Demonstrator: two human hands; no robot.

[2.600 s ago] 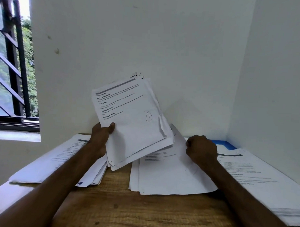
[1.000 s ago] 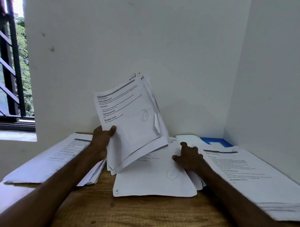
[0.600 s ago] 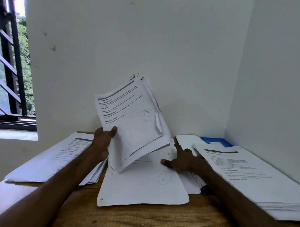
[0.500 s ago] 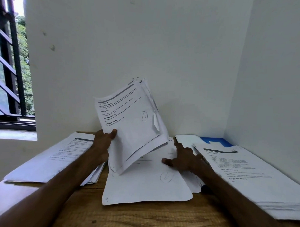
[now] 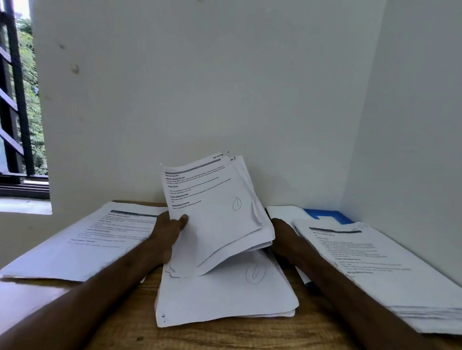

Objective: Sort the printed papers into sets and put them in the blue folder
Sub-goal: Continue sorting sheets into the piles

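The left hand (image 5: 169, 233) holds a sheaf of printed papers (image 5: 218, 216) tilted up over the middle of the table (image 5: 219, 339). Its thumb is pressed on the front page and its fingers are curled behind the lower left edge. The front page carries headed text and a pen-drawn loop.

Under the sheaf a middle pile (image 5: 220, 297) lies flat on the wood. Its top sheet is mostly blank, with another pen loop on it. Whether the sheaf's lower corner touches this pile cannot be told.

The right hand (image 5: 284, 238) is at the far right edge of the middle pile, between it and the right pile (image 5: 378, 271). Its fingers are hidden behind the sheaf, so I cannot tell whether it grips anything.

The right pile is a thick stack along the right wall. The blue folder (image 5: 338, 215) lies in the far right corner, partly covered by that stack and a white sheet.

A left pile (image 5: 91, 238) lies beyond the left forearm, and a barred window (image 5: 9, 114) is at the far left
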